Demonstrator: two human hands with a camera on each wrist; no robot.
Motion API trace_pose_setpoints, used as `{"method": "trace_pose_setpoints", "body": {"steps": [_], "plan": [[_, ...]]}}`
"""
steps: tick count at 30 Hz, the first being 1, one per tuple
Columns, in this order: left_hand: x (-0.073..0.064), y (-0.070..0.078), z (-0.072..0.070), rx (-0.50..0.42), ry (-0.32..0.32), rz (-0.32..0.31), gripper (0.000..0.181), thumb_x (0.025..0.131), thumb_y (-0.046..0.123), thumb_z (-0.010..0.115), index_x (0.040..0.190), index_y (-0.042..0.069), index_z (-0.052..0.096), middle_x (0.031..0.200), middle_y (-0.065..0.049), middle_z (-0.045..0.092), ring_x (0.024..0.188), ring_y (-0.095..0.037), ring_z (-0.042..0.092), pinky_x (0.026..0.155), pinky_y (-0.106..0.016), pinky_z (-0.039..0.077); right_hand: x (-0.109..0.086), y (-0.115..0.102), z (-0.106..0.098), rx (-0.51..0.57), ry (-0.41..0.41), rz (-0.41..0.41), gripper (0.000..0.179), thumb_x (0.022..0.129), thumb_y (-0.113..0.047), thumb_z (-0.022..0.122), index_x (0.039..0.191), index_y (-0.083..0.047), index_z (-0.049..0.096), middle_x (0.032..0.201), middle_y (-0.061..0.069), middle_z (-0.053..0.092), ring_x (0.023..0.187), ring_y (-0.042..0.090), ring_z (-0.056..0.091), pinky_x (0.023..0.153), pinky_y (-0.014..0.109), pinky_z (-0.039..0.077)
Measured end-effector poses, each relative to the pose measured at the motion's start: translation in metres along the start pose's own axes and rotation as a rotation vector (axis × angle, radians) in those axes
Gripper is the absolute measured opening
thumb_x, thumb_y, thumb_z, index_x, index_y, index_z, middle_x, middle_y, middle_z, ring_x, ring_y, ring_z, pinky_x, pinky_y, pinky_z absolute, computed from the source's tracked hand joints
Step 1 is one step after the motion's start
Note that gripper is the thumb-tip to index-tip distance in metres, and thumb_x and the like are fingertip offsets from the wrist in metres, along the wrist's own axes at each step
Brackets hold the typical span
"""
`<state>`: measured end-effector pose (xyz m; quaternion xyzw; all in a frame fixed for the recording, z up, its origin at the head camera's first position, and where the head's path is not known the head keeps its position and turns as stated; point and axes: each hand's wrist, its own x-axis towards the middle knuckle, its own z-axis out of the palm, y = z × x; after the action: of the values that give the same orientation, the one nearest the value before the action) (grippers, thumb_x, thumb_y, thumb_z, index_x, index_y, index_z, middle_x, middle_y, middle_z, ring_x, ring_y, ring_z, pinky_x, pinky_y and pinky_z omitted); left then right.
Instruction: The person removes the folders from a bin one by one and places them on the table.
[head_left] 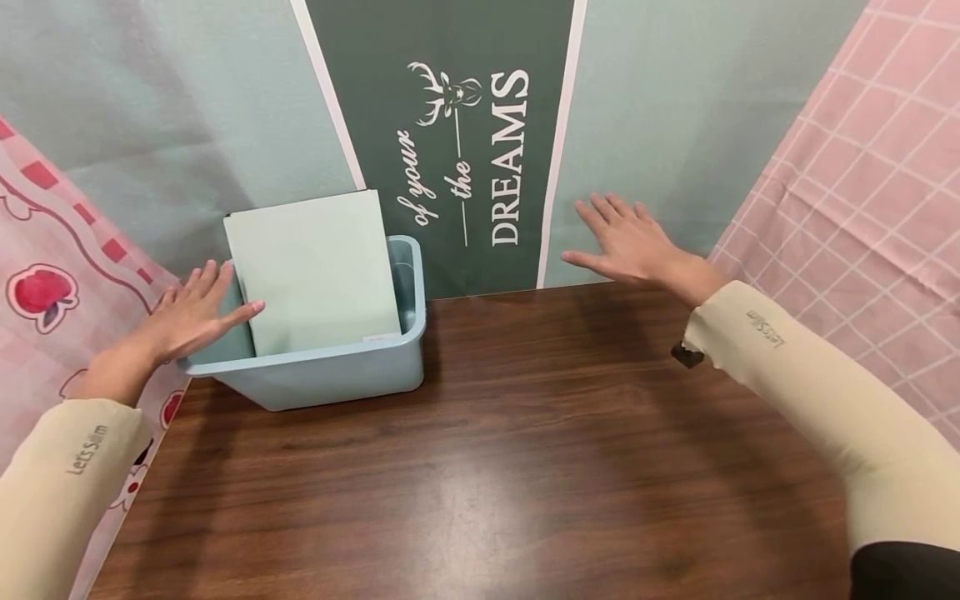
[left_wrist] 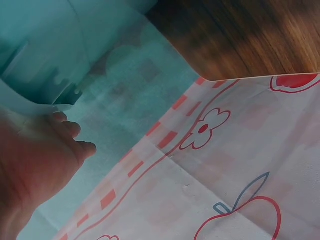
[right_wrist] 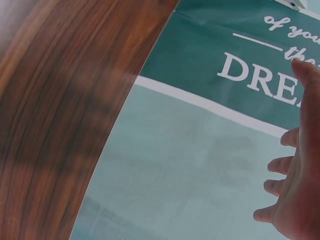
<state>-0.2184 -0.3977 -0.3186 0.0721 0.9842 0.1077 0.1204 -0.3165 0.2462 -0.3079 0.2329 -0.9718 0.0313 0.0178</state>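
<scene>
A light blue plastic bin stands at the back left of the brown table. Inside it a flat, pale mint rectangular piece with dark edges leans upright and rises above the rim; its exact kind is unclear. Beside the bin's left end is my left hand, fingers extended, holding nothing; whether it touches the rim cannot be told. In the left wrist view that hand appears close by the bin's edge. My right hand, fingers spread and gripping nothing, hovers over the table's back right, before the backdrop.
The brown wooden table spreads out in front. Behind it hangs a grey-green cloth with white lettering and a deer head. A pink apple-print cloth borders the left, a pink checked cloth the right.
</scene>
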Motion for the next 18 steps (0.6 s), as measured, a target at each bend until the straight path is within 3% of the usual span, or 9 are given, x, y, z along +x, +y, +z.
{"method": "trace_pose_setpoints", "body": {"steps": [8,18], "plan": [[0.004,-0.002,0.003,0.002,-0.012,0.006,0.100,0.108,0.066,0.033,0.164,0.002,-0.020,0.167,-0.028,-0.030,0.155,-0.054,-0.021,0.119,-0.076,-0.010,0.011,-0.014,-0.001,0.028,0.008,-0.039,0.103,0.099,-0.081,0.039,0.172,-0.013,0.011,0.177,0.020,0.009,0.163,0.043,0.006,0.126,0.071,0.006],[0.009,0.000,0.008,-0.012,0.019,0.017,0.100,0.108,0.064,0.035,0.165,0.002,-0.018,0.170,-0.027,-0.027,0.156,-0.053,-0.018,0.121,-0.075,-0.009,0.024,-0.033,-0.003,0.040,0.032,-0.105,0.101,0.099,-0.078,0.044,0.172,-0.015,0.013,0.177,0.019,0.013,0.163,0.041,0.010,0.128,0.066,0.009]]}}
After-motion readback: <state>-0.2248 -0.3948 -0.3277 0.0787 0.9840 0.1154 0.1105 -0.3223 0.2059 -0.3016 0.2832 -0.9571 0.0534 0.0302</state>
